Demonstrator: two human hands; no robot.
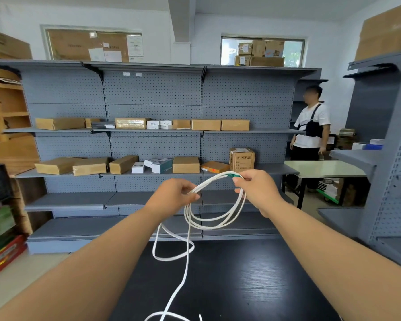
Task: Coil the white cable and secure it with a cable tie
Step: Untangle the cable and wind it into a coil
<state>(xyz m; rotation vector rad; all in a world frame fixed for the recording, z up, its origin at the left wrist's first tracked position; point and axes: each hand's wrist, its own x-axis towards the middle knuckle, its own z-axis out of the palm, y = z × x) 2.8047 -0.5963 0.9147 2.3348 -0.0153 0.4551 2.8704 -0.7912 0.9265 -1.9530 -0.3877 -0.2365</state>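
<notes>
Both hands hold the white cable (214, 222) up in front of me, above a black table (241, 281). My left hand (174, 193) pinches the left side of a coil of a few loops. My right hand (257, 188) grips the coil's upper right, where a green piece (233, 174) sits on the cable; I cannot tell what that piece is. Loose cable hangs from the coil, forms a loop near the table's far edge and trails down to the bottom of the view. No separate cable tie shows anywhere.
Grey pegboard shelving (153, 98) with cardboard boxes (185, 164) stands behind the table. A person in a white shirt (310, 126) stands at the right by a pale green table (322, 169). More grey shelves (384, 135) rise at the far right; colourful boxes (2, 249) sit low left.
</notes>
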